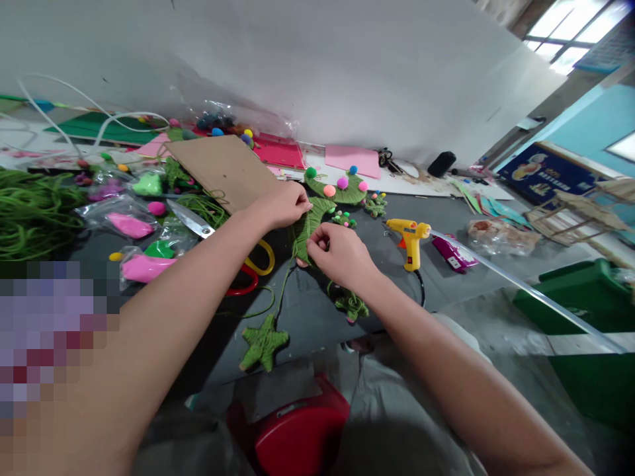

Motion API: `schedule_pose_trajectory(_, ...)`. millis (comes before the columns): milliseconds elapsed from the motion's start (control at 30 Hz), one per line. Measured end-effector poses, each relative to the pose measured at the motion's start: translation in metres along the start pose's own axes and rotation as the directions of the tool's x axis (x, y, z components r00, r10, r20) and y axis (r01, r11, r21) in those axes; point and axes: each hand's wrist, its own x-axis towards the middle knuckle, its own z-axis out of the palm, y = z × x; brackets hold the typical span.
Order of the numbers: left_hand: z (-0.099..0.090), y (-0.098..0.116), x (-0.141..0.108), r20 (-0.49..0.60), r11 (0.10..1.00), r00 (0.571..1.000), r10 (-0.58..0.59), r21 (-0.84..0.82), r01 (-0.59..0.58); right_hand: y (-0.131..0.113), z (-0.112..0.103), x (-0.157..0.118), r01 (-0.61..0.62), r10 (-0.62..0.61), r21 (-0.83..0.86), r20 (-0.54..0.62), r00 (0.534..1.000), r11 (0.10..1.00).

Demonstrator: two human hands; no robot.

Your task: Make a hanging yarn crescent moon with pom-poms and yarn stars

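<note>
A green yarn-wrapped shape (303,230) is between my two hands above the dark table. My left hand (288,203) has its fingertips pinched at the upper edge; whether a loose strand is in the pinch I cannot tell. Curled against the lower right side are the fingers of my right hand (342,254), gripping it. A yarn strand runs down toward a green yarn star (265,342) at the table's front edge. Beyond my hands lies a green crescent (347,192) with coloured pompoms. A small green yarn piece (352,305) sits below my right wrist.
A yellow glue gun (411,239) with a long clear glue stick stands at right, beside a purple packet (454,254). Scissors (191,219) lie partly under my left forearm. Brown cardboard (223,165), green yarn (40,211) and bagged pompoms are left. A red stool (302,433) is below.
</note>
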Motion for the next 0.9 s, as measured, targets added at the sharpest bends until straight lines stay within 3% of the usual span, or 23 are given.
schedule_pose_trajectory(400,-0.001,0.000,-0.001,-0.012,1.000,1.000,0.011,-0.024,-0.011,0.005,-0.003,-0.001,0.049,-0.043,0.083,-0.070,0.997,0.995)
schedule_pose_trajectory(533,-0.001,0.001,-0.001,-0.007,0.999,1.000,0.005,-0.035,-0.006,0.005,0.000,0.004,0.059,-0.058,0.012,-0.084,0.995,0.998)
schedule_pose_trajectory(667,0.000,-0.002,0.000,-0.020,0.999,1.000,0.018,-0.043,-0.019,0.004,0.002,0.011,0.015,-0.018,-0.049,-0.058,0.998,0.999)
schedule_pose_trajectory(900,0.000,-0.003,0.000,-0.012,0.998,1.000,0.009,-0.070,-0.010,0.004,0.002,0.017,-0.054,0.054,0.011,0.002,0.999,0.998)
